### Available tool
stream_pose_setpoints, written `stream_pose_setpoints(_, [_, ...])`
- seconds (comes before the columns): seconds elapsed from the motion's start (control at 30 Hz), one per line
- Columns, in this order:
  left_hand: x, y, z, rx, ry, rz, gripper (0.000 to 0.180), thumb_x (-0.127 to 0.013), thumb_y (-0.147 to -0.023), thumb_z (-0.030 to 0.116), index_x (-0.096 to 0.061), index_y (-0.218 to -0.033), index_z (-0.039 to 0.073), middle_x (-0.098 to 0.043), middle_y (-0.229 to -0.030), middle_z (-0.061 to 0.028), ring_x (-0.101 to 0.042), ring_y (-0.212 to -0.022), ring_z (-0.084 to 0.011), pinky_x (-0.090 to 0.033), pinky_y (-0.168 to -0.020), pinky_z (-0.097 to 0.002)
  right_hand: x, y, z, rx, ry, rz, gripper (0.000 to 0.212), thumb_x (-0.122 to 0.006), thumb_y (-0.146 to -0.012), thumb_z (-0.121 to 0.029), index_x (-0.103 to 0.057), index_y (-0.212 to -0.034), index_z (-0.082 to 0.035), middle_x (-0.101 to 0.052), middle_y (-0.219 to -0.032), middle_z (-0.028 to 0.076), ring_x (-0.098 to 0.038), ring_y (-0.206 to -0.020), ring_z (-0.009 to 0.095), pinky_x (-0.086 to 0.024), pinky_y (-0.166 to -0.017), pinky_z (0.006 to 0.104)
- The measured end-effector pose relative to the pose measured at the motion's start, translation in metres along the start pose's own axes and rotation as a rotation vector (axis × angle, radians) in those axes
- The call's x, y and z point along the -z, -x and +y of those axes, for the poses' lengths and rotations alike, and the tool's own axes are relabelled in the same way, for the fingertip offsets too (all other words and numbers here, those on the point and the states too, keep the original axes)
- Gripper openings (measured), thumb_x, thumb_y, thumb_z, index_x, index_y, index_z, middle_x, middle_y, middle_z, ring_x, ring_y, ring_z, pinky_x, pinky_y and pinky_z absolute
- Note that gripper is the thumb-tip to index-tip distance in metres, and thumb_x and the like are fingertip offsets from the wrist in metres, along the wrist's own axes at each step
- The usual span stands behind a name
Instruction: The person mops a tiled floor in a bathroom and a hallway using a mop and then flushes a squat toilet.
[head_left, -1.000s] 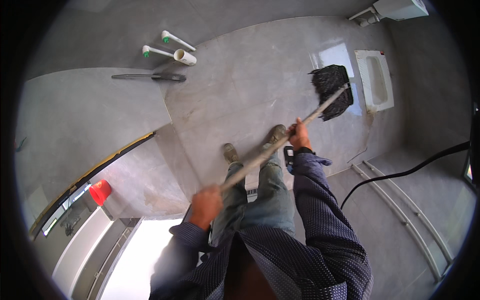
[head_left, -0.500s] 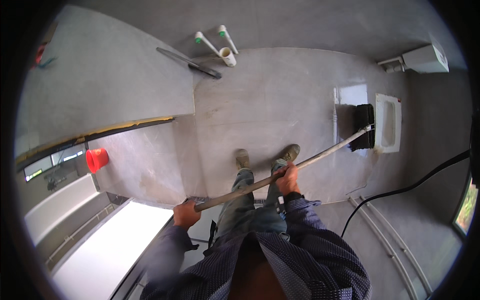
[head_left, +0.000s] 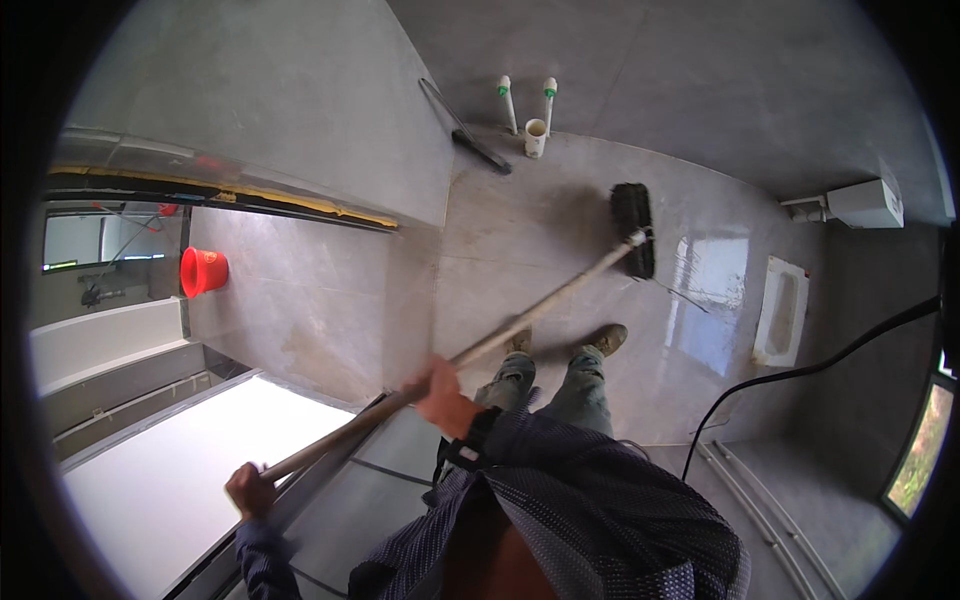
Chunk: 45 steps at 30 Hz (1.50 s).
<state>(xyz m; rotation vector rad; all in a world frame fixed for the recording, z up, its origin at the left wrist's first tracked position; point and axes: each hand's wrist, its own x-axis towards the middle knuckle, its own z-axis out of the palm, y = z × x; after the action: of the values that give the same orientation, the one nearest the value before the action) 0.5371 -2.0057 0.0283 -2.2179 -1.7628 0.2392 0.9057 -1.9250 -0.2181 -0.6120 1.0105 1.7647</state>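
Note:
A push broom with a long wooden handle (head_left: 540, 310) runs slantwise in front of me, from lower left to upper right. My left hand (head_left: 250, 490) is closed around the handle's near end, out at the lower left. Farther up, my right hand (head_left: 447, 402) grips the same handle, with a dark band on that wrist. The dark bristled broom head (head_left: 632, 232) is over the grey floor, beyond my shoes; whether it touches the floor I cannot tell. Right of it lies a wet, shiny patch (head_left: 708, 300) of floor.
A white squat toilet pan (head_left: 785, 312) is set in the floor at the right. White pipes (head_left: 536, 138) rise by the far wall, beside a dark long-handled tool (head_left: 482, 152). On the left stands a red bucket (head_left: 204, 272). A black hose (head_left: 800, 376) crosses the right side.
The broom head has moved left, away from the squat pan. Both hands have shifted left with the handle, my left one lower, and the view has turned.

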Motion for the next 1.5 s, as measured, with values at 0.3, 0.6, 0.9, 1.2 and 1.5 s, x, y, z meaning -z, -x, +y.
stream_pose_setpoints(0.3, [0.117,-0.035,-0.032,0.067,-0.353,0.128,0.030,-0.068,-0.086,0.010,-0.045,-0.068,0.006,-0.049,-0.065,-0.0120,-0.053,-0.062,-0.0337,-0.040,-0.054,-0.0454,-0.117,-0.013,0.068,-0.166,0.046,-0.144,0.034,-0.053,-0.101,-0.029,-0.042,-0.073,-0.013,-0.042,-0.062,0.004,-0.046,-0.060,0.024,-0.048,-0.070,0.0471])
stream_pose_setpoints(0.6, [0.116,-0.160,0.093,-0.150,-0.326,0.229,0.027,-0.066,-0.089,0.013,-0.049,-0.069,0.007,-0.050,-0.063,-0.0097,-0.052,-0.059,-0.0294,-0.040,-0.053,-0.0423,-0.140,-0.041,-0.055,-0.019,-0.070,-0.136,0.033,-0.049,-0.103,-0.034,-0.040,-0.077,-0.015,-0.039,-0.065,0.002,-0.043,-0.056,0.020,-0.044,-0.064,0.0413])
stream_pose_setpoints(0.9, [0.058,-0.187,0.214,-0.055,-0.279,-0.048,0.025,-0.062,-0.089,0.023,-0.054,-0.069,0.011,-0.059,-0.065,-0.0081,-0.062,-0.061,-0.0298,-0.050,-0.054,-0.0436,-0.106,-0.062,-0.203,0.157,-0.038,-0.063,0.029,-0.055,-0.100,-0.031,-0.041,-0.079,-0.015,-0.040,-0.065,0.002,-0.042,-0.053,0.019,-0.043,-0.057,0.0425])
stream_pose_setpoints(1.2, [0.031,-0.303,0.401,-0.282,-0.070,-0.123,0.019,-0.072,-0.077,0.015,-0.055,-0.069,0.009,-0.061,-0.064,-0.0133,-0.063,-0.058,-0.0364,-0.050,-0.053,-0.0493,-0.111,-0.033,-0.434,0.397,-0.126,-0.154,0.031,-0.057,-0.101,-0.033,-0.044,-0.081,-0.013,-0.042,-0.065,0.001,-0.046,-0.054,0.018,-0.046,-0.052,0.0403])
stream_pose_setpoints(1.5, [0.050,-0.444,0.602,-0.557,0.062,-0.019,0.015,-0.073,-0.074,0.012,-0.059,-0.074,0.006,-0.065,-0.069,-0.0152,-0.066,-0.063,-0.0381,-0.053,-0.055,-0.0482,-0.110,0.004,-0.655,0.712,-0.294,-0.283,0.025,-0.058,-0.101,-0.027,-0.045,-0.087,-0.011,-0.044,-0.069,0.003,-0.047,-0.054,0.018,-0.047,-0.050,0.0398])
